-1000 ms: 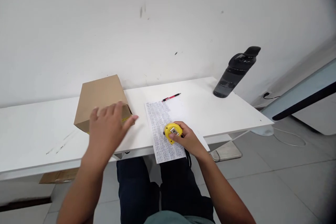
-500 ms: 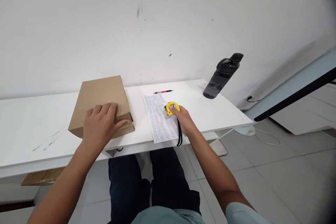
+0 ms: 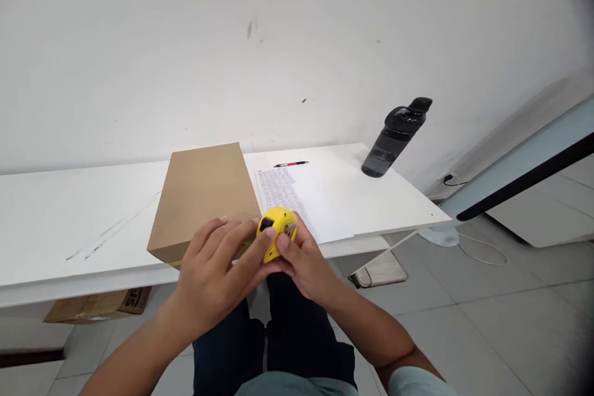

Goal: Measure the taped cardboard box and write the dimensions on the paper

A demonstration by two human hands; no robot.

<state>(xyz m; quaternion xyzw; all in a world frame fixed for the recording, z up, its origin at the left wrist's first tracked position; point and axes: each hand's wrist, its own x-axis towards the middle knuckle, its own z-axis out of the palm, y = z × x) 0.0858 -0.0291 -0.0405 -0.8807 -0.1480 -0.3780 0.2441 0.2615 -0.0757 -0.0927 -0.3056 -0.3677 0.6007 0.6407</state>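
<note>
A yellow tape measure (image 3: 277,223) is held up in front of the desk's near edge, close to the box's front right corner. My right hand (image 3: 309,257) is closed around it from the right, thumb on its side by the metal part. My left hand (image 3: 227,269) meets it from the left, with its thumb and fingers closed on the case. Behind my left hand stands a brown cardboard box (image 3: 204,189), closed on top, its front right corner hidden by my fingers. Handwritten paper (image 3: 288,195) lies right of the box, partly covered by the tape measure and my right hand.
A red and black pen (image 3: 291,164) lies behind the paper. Toward the right end of the white desk (image 3: 111,210) stands a dark water bottle (image 3: 390,143). Another cardboard box (image 3: 99,306) is under the desk at left. A wall runs along the back.
My left hand has left the box top and joined the right at the tape measure. The right hand brought the tape measure left and nearer me. The box now sits farther right.
</note>
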